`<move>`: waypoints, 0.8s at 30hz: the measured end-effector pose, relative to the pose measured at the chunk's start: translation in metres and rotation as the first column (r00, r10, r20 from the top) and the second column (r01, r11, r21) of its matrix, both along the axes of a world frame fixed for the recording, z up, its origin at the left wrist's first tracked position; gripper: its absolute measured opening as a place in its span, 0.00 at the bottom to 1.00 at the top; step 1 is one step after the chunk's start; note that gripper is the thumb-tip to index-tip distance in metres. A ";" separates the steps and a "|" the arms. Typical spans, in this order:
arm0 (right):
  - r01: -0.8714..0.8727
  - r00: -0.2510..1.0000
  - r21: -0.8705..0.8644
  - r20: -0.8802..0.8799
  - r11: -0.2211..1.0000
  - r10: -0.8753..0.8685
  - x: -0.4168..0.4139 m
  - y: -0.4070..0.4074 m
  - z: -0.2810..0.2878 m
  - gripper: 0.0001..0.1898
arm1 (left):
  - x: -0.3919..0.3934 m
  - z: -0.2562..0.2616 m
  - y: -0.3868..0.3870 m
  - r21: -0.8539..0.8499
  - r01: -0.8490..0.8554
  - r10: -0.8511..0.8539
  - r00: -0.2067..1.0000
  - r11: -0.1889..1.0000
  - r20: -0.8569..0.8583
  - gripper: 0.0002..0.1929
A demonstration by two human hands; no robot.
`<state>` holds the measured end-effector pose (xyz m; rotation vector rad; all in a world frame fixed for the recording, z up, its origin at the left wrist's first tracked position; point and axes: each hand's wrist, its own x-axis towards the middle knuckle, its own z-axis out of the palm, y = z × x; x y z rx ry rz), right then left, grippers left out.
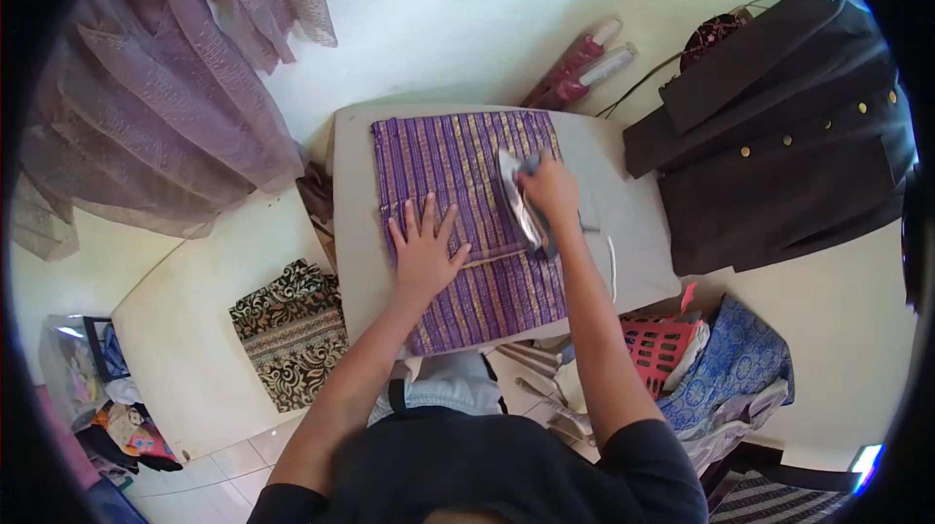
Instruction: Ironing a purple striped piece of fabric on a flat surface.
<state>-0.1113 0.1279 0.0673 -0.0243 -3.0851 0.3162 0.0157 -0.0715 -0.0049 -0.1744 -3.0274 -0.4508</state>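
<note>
A purple cloth with gold stripes (467,305) lies spread on the covered ironing board (628,232). My left hand (426,250) rests flat on the cloth with its fingers spread, left of the middle. In my right hand (546,188) is the handle of an electric iron (522,213), which stands over the cloth's right part, its pointed tip towards the wall. A fold or seam crosses the cloth between my left hand and the iron's heel. The iron's soleplate is mostly hidden.
A folded black and cream patterned cloth (292,334) lies on a pale table (182,349) at left. Mauve sheer garments (168,100) hang upper left, a dark jacket with gold buttons (789,151) at right. Below the jacket are a red plastic basket (657,345) and blue patterned fabric (730,363).
</note>
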 end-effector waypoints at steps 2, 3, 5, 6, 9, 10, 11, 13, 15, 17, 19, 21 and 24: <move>-0.006 1.000 -0.012 -0.026 1.000 0.005 -0.022 -0.004 -0.006 0.26 | -0.002 -0.001 0.001 0.001 0.000 0.000 0.999 1.000 -0.039 0.36; -0.026 0.998 -0.022 -0.061 0.999 0.024 -0.025 -0.008 -0.006 0.26 | -0.002 -0.002 -0.004 -0.005 -0.002 0.002 0.999 1.000 -0.039 0.36; -0.032 0.999 -0.059 0.000 0.998 0.032 -0.013 -0.007 -0.007 0.27 | -0.001 -0.003 -0.013 0.064 0.052 -0.050 0.998 0.997 -0.041 0.36; -0.032 0.997 -0.091 0.065 0.995 0.038 -0.004 -0.004 -0.009 0.28 | 0.000 -0.004 -0.021 0.078 0.092 -0.089 0.995 0.993 -0.042 0.36; -0.029 0.994 -0.123 0.103 0.992 0.042 0.060 -0.014 -0.003 0.27 | 0.011 -0.015 -0.052 0.200 0.074 -0.066 0.997 0.977 -0.048 0.37; -0.034 0.992 -0.122 0.114 0.992 0.048 0.083 -0.014 0.001 0.27 | 0.017 -0.004 -0.052 0.126 0.035 -0.033 0.999 0.991 -0.022 0.38; -0.045 0.984 -0.158 0.163 0.986 0.071 0.098 -0.021 0.004 0.27 | 0.020 -0.003 -0.056 0.126 0.025 -0.022 0.999 0.992 -0.025 0.38; -0.042 0.982 -0.107 0.177 0.993 0.060 0.108 -0.041 0.011 0.25 | 0.022 -0.003 -0.058 0.151 0.025 -0.011 0.996 0.988 -0.092 0.39; -0.076 0.987 -0.135 0.131 0.988 0.094 0.090 -0.051 0.005 0.25 | 0.026 0.002 -0.060 0.140 0.039 -0.033 0.998 0.989 -0.045 0.39; -0.112 0.991 -0.106 0.067 0.988 0.119 0.057 -0.066 0.003 0.24 | 0.019 0.006 -0.060 0.121 0.058 -0.058 0.998 0.991 -0.004 0.40; -0.128 0.991 -0.064 -0.041 0.990 0.125 0.026 -0.083 -0.003 0.24 | 0.020 0.005 -0.057 0.137 0.079 -0.081 0.997 0.987 0.008 0.40; -0.143 0.982 -0.077 -0.133 0.987 0.132 0.003 -0.093 -0.004 0.25 | 0.019 0.006 -0.056 0.142 0.083 -0.083 0.997 0.986 -0.010 0.40; -0.164 0.984 -0.054 -0.078 0.985 0.159 -0.006 -0.099 -0.004 0.24 | 0.017 0.002 -0.054 0.215 0.058 -0.028 0.990 0.975 -0.140 0.37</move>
